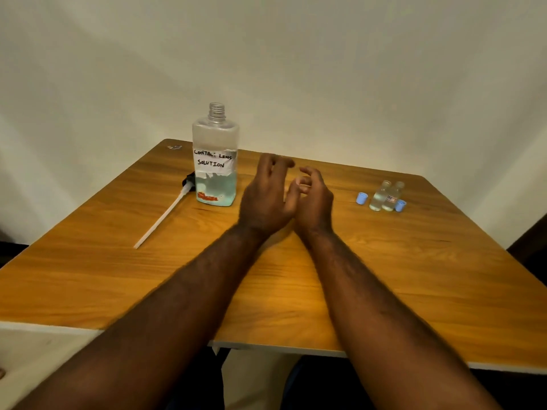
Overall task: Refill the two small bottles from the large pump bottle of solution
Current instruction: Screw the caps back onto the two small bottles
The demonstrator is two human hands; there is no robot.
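Your large bottle (215,161) stands uncapped far left on the bench (384,276), bluish solution inside, its pump (165,214) lying beside it. The two small bottles (384,198) stand open at right, holding clear liquid, with blue caps (361,198) flanking them. Your left hand (265,196) and right hand (315,202) touch between them, loosely curled, holding nothing.

Left forearm (183,291), right forearm (373,294) bare, hairy; left hand (266,196), right hand (315,204) bare.

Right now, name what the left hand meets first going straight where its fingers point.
Likely nothing on the table: the left hand points right of the large bottle, toward the wall; depth is unclear.
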